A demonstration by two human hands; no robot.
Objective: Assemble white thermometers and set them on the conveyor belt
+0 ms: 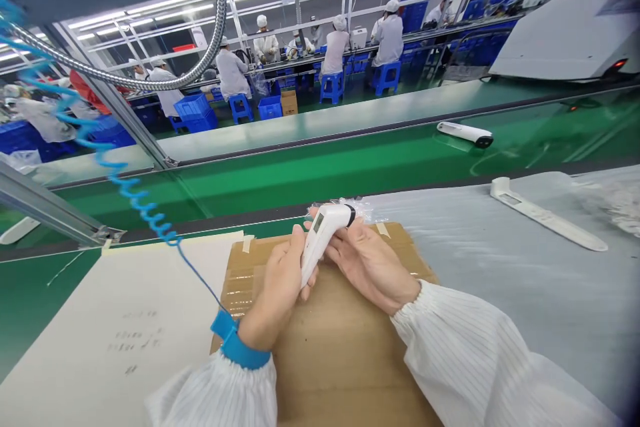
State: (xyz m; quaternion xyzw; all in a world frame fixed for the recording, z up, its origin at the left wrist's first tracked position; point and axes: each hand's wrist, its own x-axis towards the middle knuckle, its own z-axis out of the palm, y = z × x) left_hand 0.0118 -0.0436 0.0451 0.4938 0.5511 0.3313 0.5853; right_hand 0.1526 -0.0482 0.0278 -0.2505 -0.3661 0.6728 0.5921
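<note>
A white infrared thermometer (325,230) with a small display and a black-ringed tip is held up, tilted, over a brown cardboard sheet (345,360). My left hand (283,273) is closed around its handle, thumb along the side. A blue wrist strap (240,343) with a coiled cord circles my left wrist. My right hand (373,260) supports the thermometer's head from behind and the right, its thumb close to the black tip; some of its fingers are hidden. Behind the head lies crumpled clear plastic (363,207).
A green conveyor belt (310,173) runs across beyond the cardboard, carrying another white device (465,134). On the grey mat (450,247) at right lies a long white thermometer-like piece (550,213). The blue coiled cord (135,197) hangs at left above a marked paper sheet (165,307). Co-workers sit farther back.
</note>
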